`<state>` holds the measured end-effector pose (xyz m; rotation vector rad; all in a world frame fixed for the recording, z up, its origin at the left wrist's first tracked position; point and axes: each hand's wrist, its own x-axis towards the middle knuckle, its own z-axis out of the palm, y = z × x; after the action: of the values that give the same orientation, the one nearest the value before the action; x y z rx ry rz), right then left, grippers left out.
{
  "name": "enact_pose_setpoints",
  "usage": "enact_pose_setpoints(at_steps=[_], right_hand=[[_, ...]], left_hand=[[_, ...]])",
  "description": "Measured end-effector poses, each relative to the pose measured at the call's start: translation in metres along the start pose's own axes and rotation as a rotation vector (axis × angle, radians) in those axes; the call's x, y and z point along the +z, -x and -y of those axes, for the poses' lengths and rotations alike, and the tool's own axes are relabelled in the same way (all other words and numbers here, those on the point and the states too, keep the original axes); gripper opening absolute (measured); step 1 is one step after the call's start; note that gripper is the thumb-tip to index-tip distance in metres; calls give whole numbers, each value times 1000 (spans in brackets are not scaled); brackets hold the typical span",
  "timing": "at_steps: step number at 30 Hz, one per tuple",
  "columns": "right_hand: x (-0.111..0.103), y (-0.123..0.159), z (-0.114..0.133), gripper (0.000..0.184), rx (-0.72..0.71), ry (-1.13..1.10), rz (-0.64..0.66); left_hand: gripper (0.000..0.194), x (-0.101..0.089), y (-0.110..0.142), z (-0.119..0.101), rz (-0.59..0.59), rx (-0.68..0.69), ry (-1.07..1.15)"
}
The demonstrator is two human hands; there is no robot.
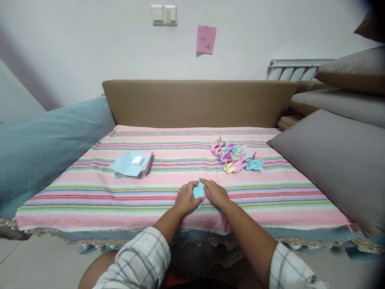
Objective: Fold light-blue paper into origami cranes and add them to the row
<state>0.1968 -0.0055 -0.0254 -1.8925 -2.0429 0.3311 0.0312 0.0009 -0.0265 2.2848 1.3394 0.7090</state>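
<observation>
A light-blue folded paper (198,192), narrow and kite-shaped, lies on the striped cloth in front of me. My left hand (185,199) grips its left side, with the thumb across the lower part and fingertips near the top. From the right, my right hand (215,193) pinches the paper's upper edge with thumb and fingers. Parts of the paper are hidden by the fingers. Beyond my right hand rests a heap of folded paper cranes (237,157) in pink, purple, yellow and blue.
To the left sits a stack of square paper sheets (123,164) with a small white block (137,160) on top. The striped cloth (75,192) covers the seat. Grey cushions (331,156) bound the right side, a blue-covered armrest (60,140) the left, a brown backrest (198,103) the rear.
</observation>
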Motion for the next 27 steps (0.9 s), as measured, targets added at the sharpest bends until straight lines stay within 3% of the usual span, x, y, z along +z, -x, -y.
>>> enact_pose_setpoints(at_steps=[7, 14, 20, 27], right_hand=[[0, 3, 2, 44, -11, 27, 10], [-6, -2, 2, 43, 14, 62, 131], [-2, 4, 4, 44, 35, 36, 79], [-4, 1, 3, 45, 30, 49, 112]], left_hand=[[53, -1, 1, -1, 16, 9, -10], [48, -3, 1, -4, 39, -7, -11], [51, -3, 2, -2, 18, -13, 12], [51, -3, 2, -4, 33, 0, -10]])
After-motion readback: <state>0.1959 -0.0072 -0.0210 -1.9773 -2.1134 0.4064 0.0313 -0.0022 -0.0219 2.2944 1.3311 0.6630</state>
